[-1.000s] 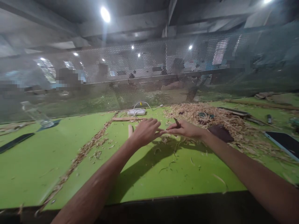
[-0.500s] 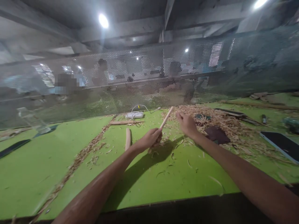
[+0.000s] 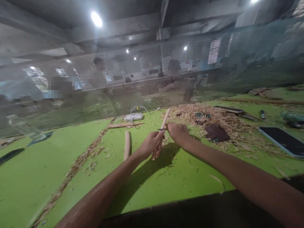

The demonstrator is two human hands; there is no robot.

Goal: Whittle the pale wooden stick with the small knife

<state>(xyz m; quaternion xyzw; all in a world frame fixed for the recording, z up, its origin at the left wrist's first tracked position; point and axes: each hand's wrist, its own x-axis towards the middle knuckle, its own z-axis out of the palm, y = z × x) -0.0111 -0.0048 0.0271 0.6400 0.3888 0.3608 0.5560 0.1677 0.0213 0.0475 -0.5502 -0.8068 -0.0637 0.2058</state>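
Near the middle of the green table [image 3: 142, 186], my left hand [image 3: 152, 142] is closed round a pale wooden stick [image 3: 166, 117] that slants up and to the right. My right hand [image 3: 177, 131] is closed on the handle of a small knife [image 3: 162, 129]. Its dark blade lies across the stick, just above my left thumb. Left of my hands a second pale wooden piece [image 3: 127, 144] rests on the table. A heap of wood shavings [image 3: 190, 110] spreads behind and to the right of my right hand, with dark red sandpaper-like sheets [image 3: 216, 133] on it.
At the right lie a phone [image 3: 282, 141], another dark flat device [image 3: 229, 109] and a black marker [image 3: 262, 114]. A white power strip [image 3: 133, 117] with a cable is at the back. A clear bottle [image 3: 35, 133] stands left. People sit behind the mesh screen [image 3: 142, 91].
My right hand has moved left and down to the stick, bringing the knife blade against it. The view has shifted slightly, and my left hand still holds the stick.
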